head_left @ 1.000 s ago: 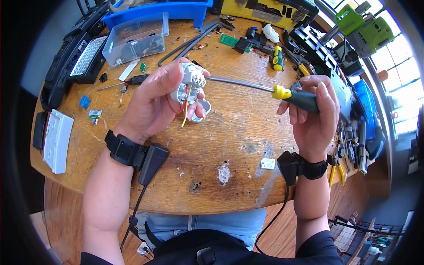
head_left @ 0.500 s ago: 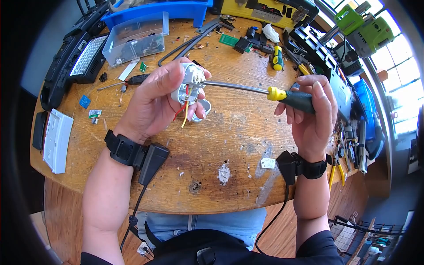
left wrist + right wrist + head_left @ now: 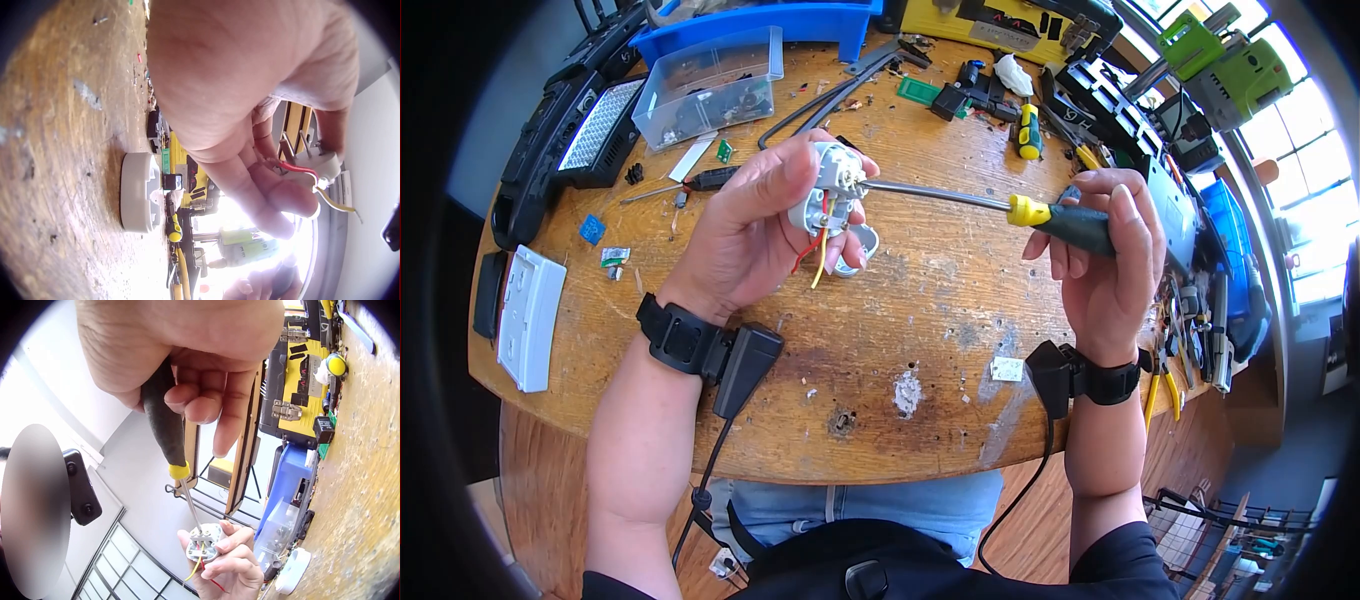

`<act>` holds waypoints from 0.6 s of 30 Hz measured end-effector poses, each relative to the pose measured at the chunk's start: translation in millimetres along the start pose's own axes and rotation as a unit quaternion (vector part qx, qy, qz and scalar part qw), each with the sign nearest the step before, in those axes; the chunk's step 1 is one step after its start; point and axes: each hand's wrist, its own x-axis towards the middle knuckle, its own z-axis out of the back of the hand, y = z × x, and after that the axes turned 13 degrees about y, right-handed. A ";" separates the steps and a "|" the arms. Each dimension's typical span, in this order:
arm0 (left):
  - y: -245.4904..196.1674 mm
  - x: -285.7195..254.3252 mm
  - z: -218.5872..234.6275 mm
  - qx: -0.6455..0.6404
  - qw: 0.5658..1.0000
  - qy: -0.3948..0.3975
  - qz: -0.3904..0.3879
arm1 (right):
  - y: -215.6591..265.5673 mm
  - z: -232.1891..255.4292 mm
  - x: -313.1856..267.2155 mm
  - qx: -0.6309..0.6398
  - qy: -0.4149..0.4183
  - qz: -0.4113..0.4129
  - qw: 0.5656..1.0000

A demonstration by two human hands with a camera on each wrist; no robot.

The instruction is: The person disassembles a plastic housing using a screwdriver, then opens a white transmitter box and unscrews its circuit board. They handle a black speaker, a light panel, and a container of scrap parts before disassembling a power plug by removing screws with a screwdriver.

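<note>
My left hand (image 3: 750,215) grips a grey opened power plug (image 3: 810,215) above the bench. Metal pins stick out of the plug (image 3: 325,165) in the left wrist view, and short red and yellow wires (image 3: 818,262) hang from it. Curled round the dark green handle of a screwdriver (image 3: 1080,230), my right hand (image 3: 1115,270) holds it nearly level. The shaft (image 3: 192,506) points at the plug, with its tip right at the screw terminals. A pale plug cover (image 3: 139,192) lies on the bench below, partly behind the left fingers in the head view.
Near the front edge of the wooden bench (image 3: 880,370) is a small white piece (image 3: 1006,370). A clear bin (image 3: 705,95) stands at the back left, a white plastic housing (image 3: 532,320) at the left. Pliers (image 3: 1165,385) and other tools crowd the right side.
My right hand has shifted slightly left, bringing the screwdriver tip from just beside the plug onto its terminals. The left hand and plug have stayed in place.
</note>
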 end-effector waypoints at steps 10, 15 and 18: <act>0.9 -0.1 -0.1 -0.004 1.000 -0.004 -0.003 | -1.0 -0.1 0.2 -0.004 0.009 0.002 1.000; -0.4 0.0 -2.0 -0.009 1.000 -0.011 -0.002 | -0.7 -0.7 0.2 0.001 0.002 0.000 1.000; -0.2 0.5 -3.6 -0.011 1.000 -0.015 -0.005 | -2.1 1.2 -0.2 0.005 0.003 0.004 1.000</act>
